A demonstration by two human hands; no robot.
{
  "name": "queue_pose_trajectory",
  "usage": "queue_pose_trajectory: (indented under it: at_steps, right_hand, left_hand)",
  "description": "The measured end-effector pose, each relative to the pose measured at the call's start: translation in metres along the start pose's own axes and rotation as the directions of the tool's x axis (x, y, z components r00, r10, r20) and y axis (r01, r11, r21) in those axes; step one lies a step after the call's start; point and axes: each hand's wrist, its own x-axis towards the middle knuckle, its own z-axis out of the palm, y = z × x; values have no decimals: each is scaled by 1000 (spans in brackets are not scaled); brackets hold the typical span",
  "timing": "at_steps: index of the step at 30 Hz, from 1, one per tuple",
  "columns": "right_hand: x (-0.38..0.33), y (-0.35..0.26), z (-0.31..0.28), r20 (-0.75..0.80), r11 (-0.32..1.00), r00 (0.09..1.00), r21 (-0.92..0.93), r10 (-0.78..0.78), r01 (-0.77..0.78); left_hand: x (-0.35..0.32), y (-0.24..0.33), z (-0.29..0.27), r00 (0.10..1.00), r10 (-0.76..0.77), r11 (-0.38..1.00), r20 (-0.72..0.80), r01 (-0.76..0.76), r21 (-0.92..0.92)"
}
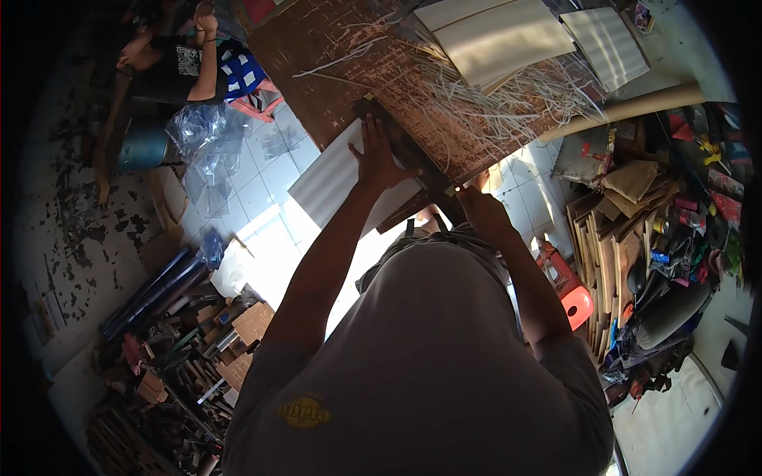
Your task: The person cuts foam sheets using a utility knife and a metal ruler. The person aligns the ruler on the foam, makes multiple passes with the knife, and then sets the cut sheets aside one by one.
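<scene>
My left hand [379, 163] lies flat with spread fingers. It presses on a long dark straight bar [413, 147] and on the edge of a pale sheet [327, 181] beside it. The sheet overhangs the near left edge of the worn brown table [305, 51]. At the near end of the bar, my right hand [482, 213] is closed, its fingers curled. What it grips, if anything, is too small and dark to make out.
Thin pale offcut strips [508, 107] litter the table, with stacked pale sheets [496, 40] at its far side. A red plastic stool [570, 293] and upright boards [595, 262] stand to the right. Another person [186, 71] sits at the far left, near clear plastic wrapping [208, 139].
</scene>
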Motion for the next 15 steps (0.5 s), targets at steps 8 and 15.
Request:
queue_pose_trajectory:
  at_steps: [8,15]
  right_hand:
    - [20,-4,1,-109,997,991,-22,-72,70]
    - [19,11,-22,-205,984,963,68,175,-164]
  left_hand:
    - [-14,-20,11,979,112,989,-170,-127,-79]
    - [-76,-110,18,823,-250,945,-511,92,-315]
